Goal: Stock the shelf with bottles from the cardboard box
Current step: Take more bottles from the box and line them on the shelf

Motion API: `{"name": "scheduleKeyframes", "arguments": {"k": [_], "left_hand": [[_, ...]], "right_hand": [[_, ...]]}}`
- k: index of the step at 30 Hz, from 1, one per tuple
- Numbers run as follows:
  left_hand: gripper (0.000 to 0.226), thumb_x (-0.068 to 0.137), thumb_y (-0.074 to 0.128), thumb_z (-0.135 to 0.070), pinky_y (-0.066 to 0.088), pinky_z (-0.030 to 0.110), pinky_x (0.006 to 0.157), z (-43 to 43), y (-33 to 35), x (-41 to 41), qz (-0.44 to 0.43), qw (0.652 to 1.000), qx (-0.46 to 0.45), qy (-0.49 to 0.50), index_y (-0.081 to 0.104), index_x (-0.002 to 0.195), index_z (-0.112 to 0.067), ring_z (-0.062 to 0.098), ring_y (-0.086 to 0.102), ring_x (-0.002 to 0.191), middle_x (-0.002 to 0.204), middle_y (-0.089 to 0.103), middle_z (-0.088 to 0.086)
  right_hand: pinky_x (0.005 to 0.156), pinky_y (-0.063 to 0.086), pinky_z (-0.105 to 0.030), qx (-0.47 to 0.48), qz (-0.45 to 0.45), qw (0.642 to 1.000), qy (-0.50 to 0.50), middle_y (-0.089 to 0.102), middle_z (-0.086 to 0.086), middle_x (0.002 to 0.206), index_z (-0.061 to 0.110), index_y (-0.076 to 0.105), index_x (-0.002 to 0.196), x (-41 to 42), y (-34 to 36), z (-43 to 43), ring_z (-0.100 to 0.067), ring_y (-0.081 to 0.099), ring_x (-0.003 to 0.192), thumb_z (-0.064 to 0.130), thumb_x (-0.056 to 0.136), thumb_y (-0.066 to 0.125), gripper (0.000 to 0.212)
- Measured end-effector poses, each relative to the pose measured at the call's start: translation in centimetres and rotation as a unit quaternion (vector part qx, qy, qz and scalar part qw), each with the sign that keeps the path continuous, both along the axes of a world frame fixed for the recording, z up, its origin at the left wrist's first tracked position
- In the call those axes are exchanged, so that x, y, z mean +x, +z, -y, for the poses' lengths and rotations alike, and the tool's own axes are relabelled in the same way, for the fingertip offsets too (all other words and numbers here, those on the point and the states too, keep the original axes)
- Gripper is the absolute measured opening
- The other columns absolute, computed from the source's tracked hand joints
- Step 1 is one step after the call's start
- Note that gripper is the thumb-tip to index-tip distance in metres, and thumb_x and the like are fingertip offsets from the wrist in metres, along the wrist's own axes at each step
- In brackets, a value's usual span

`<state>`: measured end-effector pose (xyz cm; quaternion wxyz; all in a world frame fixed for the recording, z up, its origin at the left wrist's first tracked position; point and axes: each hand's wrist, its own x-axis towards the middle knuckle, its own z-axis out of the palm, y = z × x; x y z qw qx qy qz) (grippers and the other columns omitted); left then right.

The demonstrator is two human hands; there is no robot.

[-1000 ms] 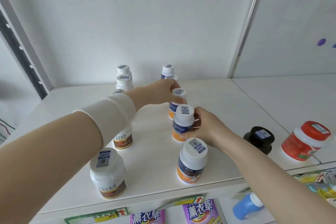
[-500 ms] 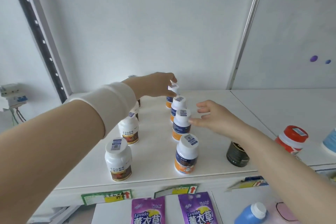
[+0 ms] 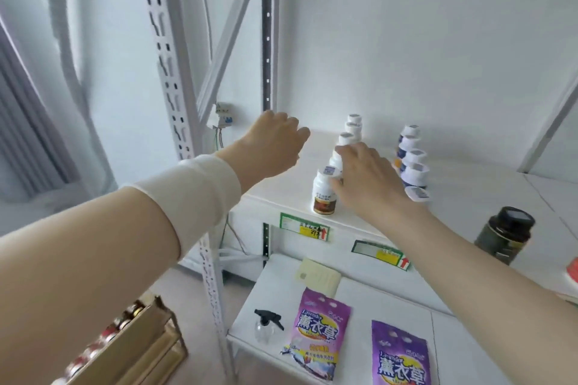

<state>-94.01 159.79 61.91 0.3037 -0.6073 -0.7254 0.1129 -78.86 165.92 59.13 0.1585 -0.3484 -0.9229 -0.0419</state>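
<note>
Wall (image 3: pixel 406 40): white, filling 12 to 2 o'clock.
Curtain (image 3: pixel 22 141): grey pleats hanging at 9 o'clock.
Floor (image 3: pixel 184 287): pale, showing at 7 o'clock.
Shelf (image 3: pixel 469 194): white, standing at 3 o'clock.

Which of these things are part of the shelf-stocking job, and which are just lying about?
Part of the job:
white-capped bottles in two rows on the top shelf
cardboard box, lower left

Just lying about:
dark jar
purple lavender bags
spray bottle
cream pad
</note>
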Motion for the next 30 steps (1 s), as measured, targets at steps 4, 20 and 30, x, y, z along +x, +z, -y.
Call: {"name": "scheduleKeyframes", "arguments": {"k": [4, 20, 30], "left_hand": [[0.040, 0.096, 0.043, -0.035, 0.040, 0.036, 0.100, 8.6, -3.6, -4.5, 0.081, 0.992, 0.002, 0.097, 0.046, 0.131, -0.015, 0.026, 0.052, 0.118, 0.129, 0.054, 0.007], [0.031, 0.095, 0.042, -0.026, 0.040, 0.036, 0.094, 35.7, -28.8, -24.7, 0.295, 0.842, -0.099, 0.441, 0.049, 0.122, -0.013, 0.028, 0.053, 0.116, 0.125, 0.056, 0.009], [0.039, 0.096, 0.041, -0.029, 0.041, 0.037, 0.095, 36.3, -42.6, -33.3, 0.491, 0.684, -0.113, 0.527, 0.044, 0.130, -0.010, 0.030, 0.052, 0.120, 0.130, 0.054, 0.011]], "right_hand": [[0.104, 0.030, -0.034, -0.011, 0.012, 0.996, 0.088, 0.035, -0.010, 0.143, 0.010, 0.029, 0.141, -4.6, -3.1, 5.5, -0.027, 0.035, 0.130, 0.032, 0.096, 0.042, 0.052], [0.102, 0.036, -0.038, -0.083, 0.267, 0.914, 0.295, 0.044, -0.012, 0.135, 0.010, 0.039, 0.131, -31.9, -24.7, 24.2, -0.029, 0.041, 0.124, 0.026, 0.096, 0.039, 0.038], [0.104, 0.033, -0.036, -0.144, 0.399, 0.847, 0.320, 0.041, -0.012, 0.141, 0.009, 0.032, 0.138, -43.9, -37.7, 23.5, -0.028, 0.039, 0.129, 0.030, 0.097, 0.040, 0.047]]}}
